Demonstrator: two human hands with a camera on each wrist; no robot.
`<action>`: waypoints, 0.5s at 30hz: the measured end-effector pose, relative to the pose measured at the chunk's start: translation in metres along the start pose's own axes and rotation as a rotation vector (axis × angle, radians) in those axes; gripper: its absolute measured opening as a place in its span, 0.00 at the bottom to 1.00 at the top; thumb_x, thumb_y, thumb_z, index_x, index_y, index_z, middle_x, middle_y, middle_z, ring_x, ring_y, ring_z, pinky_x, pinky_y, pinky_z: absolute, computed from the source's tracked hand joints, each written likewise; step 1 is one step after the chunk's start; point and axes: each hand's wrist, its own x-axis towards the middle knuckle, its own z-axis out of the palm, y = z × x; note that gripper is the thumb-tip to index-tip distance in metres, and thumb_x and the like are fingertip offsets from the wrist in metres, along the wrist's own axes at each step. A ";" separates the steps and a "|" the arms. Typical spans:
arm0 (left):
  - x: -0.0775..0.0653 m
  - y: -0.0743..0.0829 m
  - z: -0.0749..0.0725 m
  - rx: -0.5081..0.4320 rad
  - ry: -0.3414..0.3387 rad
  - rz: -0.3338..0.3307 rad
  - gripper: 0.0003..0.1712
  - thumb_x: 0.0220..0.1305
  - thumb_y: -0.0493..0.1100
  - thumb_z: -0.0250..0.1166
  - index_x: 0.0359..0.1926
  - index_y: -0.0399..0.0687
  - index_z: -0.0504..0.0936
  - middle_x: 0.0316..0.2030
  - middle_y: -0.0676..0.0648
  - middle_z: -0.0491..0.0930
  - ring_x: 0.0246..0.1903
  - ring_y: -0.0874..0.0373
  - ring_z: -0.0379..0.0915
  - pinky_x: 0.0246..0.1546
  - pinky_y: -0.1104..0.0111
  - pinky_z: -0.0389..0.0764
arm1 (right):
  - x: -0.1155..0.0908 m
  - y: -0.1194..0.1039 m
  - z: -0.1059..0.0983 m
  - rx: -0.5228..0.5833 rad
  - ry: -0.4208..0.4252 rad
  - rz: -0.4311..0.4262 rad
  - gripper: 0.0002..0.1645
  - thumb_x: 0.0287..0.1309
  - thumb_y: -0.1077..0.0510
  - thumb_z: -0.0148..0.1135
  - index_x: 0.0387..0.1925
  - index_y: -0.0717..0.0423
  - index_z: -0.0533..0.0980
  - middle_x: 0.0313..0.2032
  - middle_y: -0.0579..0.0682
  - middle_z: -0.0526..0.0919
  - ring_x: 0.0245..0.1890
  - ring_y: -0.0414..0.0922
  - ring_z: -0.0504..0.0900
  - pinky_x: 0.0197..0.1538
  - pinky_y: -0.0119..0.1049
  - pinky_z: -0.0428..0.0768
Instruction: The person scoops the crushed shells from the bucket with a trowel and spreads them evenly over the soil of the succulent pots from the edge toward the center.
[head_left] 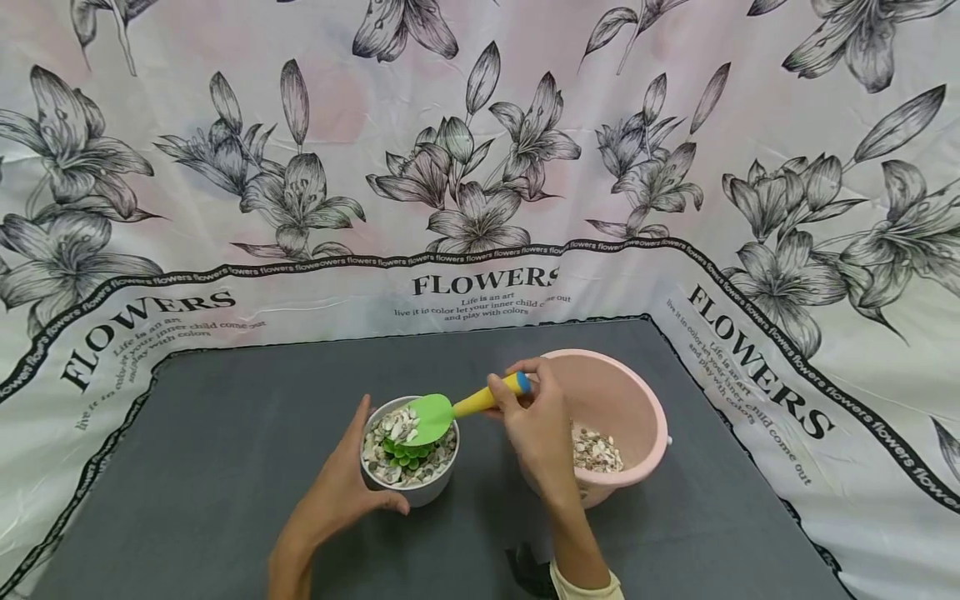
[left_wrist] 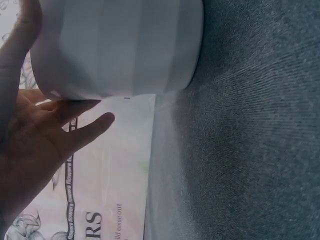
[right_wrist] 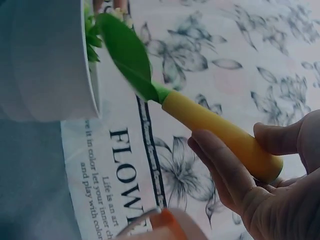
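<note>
In the head view a white plant pot (head_left: 437, 492) stands on the grey cloth, filled with pale pebbles (head_left: 386, 472) around a green succulent (head_left: 408, 454). My left hand (head_left: 348, 483) holds the pot from its left side, thumb at the front and fingers at the back. My right hand (head_left: 542, 425) grips a small garden trowel by its yellow handle (right_wrist: 220, 132). The trowel's green blade (head_left: 432, 418) is over the pot, with whitish pebbles at its tip, and hides part of the succulent. The left wrist view shows the pot's ribbed side (left_wrist: 120, 50) beside my fingers.
To the right, behind my right forearm, stands a pink bucket (head_left: 615, 383) with loose pebbles (head_left: 596, 450) in its bottom. A dark strap-like object (head_left: 528, 571) lies near my right wrist. Flower-printed sheeting (head_left: 480, 292) borders the grey cloth (head_left: 247, 417) and rises behind it.
</note>
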 end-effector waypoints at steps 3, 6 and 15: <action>0.001 -0.001 -0.003 0.002 0.012 -0.008 0.89 0.32 0.50 0.90 0.84 0.39 0.36 0.83 0.31 0.45 0.81 0.30 0.47 0.75 0.34 0.62 | -0.001 -0.001 0.010 -0.108 -0.013 -0.061 0.15 0.68 0.61 0.69 0.49 0.63 0.73 0.41 0.67 0.85 0.37 0.53 0.91 0.38 0.35 0.91; 0.002 0.000 -0.006 0.032 0.010 -0.020 0.89 0.31 0.51 0.91 0.84 0.40 0.39 0.81 0.29 0.50 0.79 0.29 0.53 0.73 0.34 0.66 | -0.003 -0.005 0.019 -0.209 -0.013 -0.134 0.14 0.67 0.60 0.70 0.48 0.58 0.75 0.39 0.62 0.86 0.34 0.49 0.90 0.33 0.31 0.87; 0.002 -0.001 -0.009 0.161 0.037 -0.011 0.79 0.25 0.54 0.92 0.78 0.31 0.60 0.55 0.36 0.69 0.54 0.48 0.72 0.57 0.50 0.80 | -0.012 -0.013 0.032 -0.323 0.003 -0.280 0.15 0.66 0.59 0.71 0.49 0.58 0.76 0.38 0.59 0.90 0.34 0.50 0.92 0.35 0.32 0.87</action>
